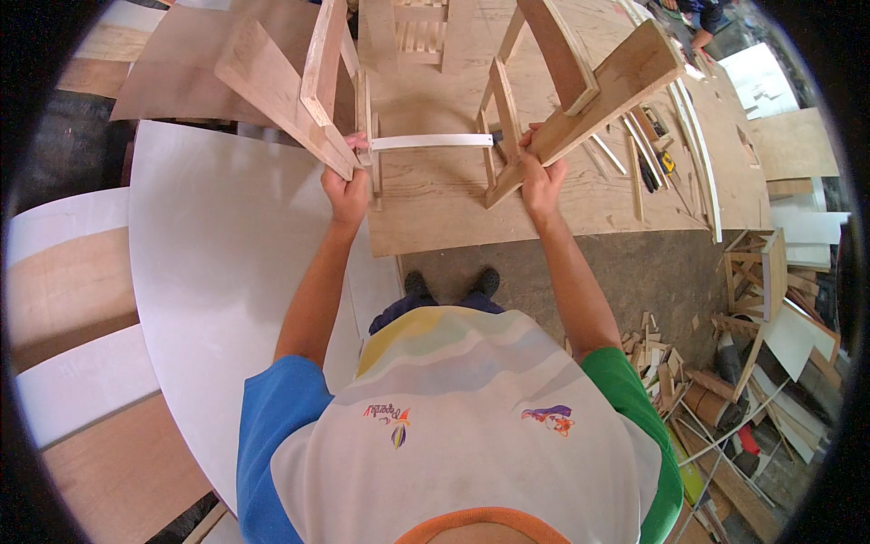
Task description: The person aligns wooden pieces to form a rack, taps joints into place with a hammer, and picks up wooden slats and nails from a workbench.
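I stand over a plywood sheet (435, 195) on the floor, holding two wooden frame assemblies upright. My left hand (349, 186) grips the lower end of the left wooden frame (299, 95). My right hand (541, 172) grips the lower end of the right wooden frame (589, 86). A white strip (430, 141) spans between the two frames at hand height. Legs of both frames rest on the plywood below my hands.
A large white oval panel (217, 272) lies to my left, over brown boards (72, 290). Thin wooden strips (634, 163) lie on the plywood at right. Offcuts and scrap wood (725, 390) pile up at lower right. Another person's arm (702, 27) shows at the top right.
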A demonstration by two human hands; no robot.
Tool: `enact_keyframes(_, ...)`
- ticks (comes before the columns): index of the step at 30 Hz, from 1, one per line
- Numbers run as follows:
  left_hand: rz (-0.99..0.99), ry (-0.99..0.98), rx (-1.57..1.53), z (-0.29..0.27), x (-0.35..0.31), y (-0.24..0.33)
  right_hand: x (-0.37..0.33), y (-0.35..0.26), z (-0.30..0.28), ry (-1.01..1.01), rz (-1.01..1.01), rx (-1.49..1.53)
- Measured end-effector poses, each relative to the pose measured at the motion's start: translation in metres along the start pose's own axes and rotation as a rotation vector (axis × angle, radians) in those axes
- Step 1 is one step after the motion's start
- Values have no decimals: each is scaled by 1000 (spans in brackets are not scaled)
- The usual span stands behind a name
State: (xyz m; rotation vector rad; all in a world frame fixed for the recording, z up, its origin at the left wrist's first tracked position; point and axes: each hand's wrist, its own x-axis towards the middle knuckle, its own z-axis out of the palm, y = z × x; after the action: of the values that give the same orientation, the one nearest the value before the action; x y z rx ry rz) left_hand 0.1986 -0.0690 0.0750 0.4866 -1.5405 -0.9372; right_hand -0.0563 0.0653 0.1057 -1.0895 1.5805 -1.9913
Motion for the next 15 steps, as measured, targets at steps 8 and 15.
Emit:
enact_keyframes(8,12,-2,22,0,-1,-6,0,8,-6,-34,1,-11)
enact_keyframes(15,2,-4,90,3,2,-3,3,3,-14,-139,-18,-66)
